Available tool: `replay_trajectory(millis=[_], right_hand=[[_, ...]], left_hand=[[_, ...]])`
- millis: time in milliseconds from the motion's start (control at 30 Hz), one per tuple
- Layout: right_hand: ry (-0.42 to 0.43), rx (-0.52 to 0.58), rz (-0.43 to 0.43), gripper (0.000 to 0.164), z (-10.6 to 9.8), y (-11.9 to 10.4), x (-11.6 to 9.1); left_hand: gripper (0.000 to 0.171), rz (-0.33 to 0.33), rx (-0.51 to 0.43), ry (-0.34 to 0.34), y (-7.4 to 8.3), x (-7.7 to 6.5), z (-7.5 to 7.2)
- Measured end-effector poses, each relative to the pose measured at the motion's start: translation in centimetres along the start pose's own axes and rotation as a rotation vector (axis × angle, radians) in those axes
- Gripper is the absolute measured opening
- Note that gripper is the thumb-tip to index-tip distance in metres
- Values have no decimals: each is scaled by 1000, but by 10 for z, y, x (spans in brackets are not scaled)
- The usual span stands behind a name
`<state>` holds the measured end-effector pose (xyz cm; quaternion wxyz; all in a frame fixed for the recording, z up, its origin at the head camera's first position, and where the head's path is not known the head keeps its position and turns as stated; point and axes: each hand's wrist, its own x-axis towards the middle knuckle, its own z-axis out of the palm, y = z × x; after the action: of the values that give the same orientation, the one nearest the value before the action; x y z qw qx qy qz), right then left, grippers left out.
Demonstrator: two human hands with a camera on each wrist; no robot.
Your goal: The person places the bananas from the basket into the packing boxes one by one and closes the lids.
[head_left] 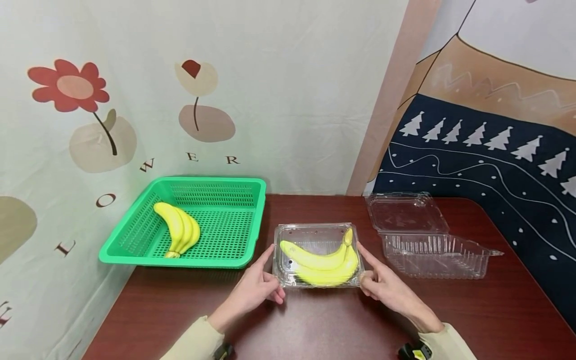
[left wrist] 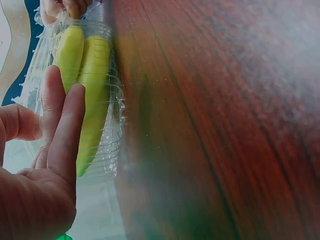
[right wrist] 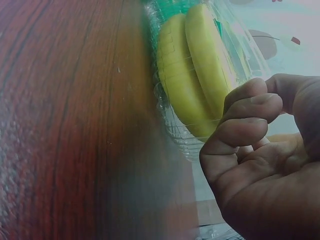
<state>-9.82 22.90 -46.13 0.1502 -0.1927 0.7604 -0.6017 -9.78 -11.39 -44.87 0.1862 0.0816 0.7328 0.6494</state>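
Note:
A clear plastic clamshell box [head_left: 315,231] with its lid down lies on the table in front of me, a bunch of yellow bananas [head_left: 328,267] inside it. At its left side is my left hand [head_left: 256,285], the index finger straight and touching the box edge. In the left wrist view, that hand's fingers are extended beside the box. My right hand [head_left: 387,285] is at the right side, index finger straight along the edge and the other fingers bent. The right wrist view has those bent fingers [right wrist: 245,132] close against the box wall.
To the left stands a green basket [head_left: 180,262] holding another bunch of bananas [head_left: 180,230]. A second clear clamshell box [head_left: 436,260] lies open at the right. A printed curtain [head_left: 292,100] hangs behind the dark red wooden table [head_left: 315,325].

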Motion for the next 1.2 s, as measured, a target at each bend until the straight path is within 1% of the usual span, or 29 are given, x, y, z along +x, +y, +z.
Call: replay_trajectory(millis=[200,467,700,800,933,1000,1100,1133,1200], right_hand=[[2,-8,6,87,0,-1,0],[10,-32,-11,85,0,2,2],[10,-42,-5,86,0,2,3],[16,-39,-3,86,0,2,3],[32,-45,13,83,1,2,3],[46,-70,32,82,2,2,3],[97,-155,48,78,2,1,3],[126,-205,44,76,2,1,2],[191,-303,26,71,3,1,1]], left_hand=[[95,5,9,8,0,0,0],[97,37,65,34,-4,1,-1],[94,44,92,22,-6,2,-2],[94,44,108,34,-6,2,-2],[92,37,139,71,-7,3,-1],[89,33,154,84,-7,3,-1],[84,36,189,88,-6,2,-1],[83,40,218,89,-6,2,-1],[80,57,315,103,-5,0,0]])
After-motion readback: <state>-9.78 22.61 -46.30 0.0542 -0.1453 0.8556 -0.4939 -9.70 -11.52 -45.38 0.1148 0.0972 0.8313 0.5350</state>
